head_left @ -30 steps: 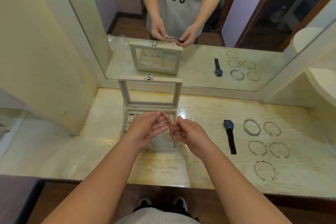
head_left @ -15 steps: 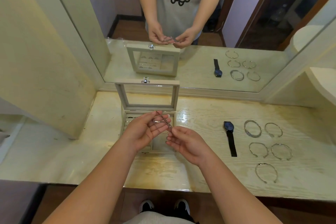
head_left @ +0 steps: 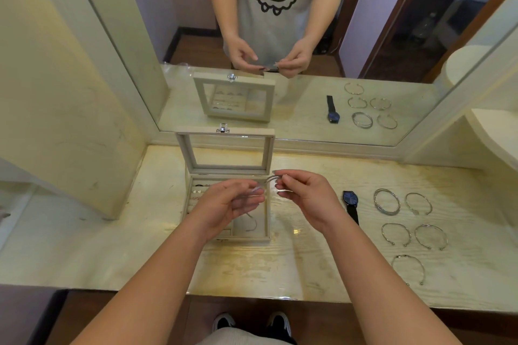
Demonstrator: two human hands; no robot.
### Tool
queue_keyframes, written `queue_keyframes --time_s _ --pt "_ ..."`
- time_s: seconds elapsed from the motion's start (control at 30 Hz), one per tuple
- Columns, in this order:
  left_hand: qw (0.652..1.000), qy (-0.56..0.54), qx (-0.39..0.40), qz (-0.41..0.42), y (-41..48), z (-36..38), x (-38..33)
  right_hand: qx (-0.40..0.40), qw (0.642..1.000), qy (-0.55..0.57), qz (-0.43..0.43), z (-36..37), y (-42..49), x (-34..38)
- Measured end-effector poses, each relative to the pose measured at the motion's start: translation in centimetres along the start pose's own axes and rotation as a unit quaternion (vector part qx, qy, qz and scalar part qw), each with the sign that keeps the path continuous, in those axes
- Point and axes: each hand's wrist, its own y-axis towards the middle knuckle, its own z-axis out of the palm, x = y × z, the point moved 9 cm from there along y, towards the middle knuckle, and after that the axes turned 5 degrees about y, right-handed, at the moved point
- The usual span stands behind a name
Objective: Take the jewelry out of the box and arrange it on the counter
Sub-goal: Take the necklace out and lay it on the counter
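Silver, thin curved bangle (head_left: 268, 180) | left hand (head_left: 229, 204) pinches one end | right hand (head_left: 307, 196) pinches other | above box (head_left: 249, 238)

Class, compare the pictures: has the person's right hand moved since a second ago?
Yes. The right hand, pinching a thin silver bangle, has shifted rightward and away from the body, nearer the dark-faced black-strapped wristwatch lying on the pale wood-grain counter.
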Motion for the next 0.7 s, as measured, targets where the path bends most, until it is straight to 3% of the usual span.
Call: queue_keyframes --time_s 0.2,0.43,0.7 --pt "0.993 0.100 0.049 0.049 -0.3 2.7 -1.8 0.036 0.992 -0.115 -0.040 1.5 -0.5 2.4" --pt "0.970 0.206 0.023 0.130 0.0 4.7 -4.5 0.011 0.982 -0.169 -0.081 1.7 -1.2 4.6" --pt "0.969 0.193 0.069 0.137 -0.1 7.0 -4.5 -0.010 0.985 -0.142 -0.093 1.6 -1.7 6.4"
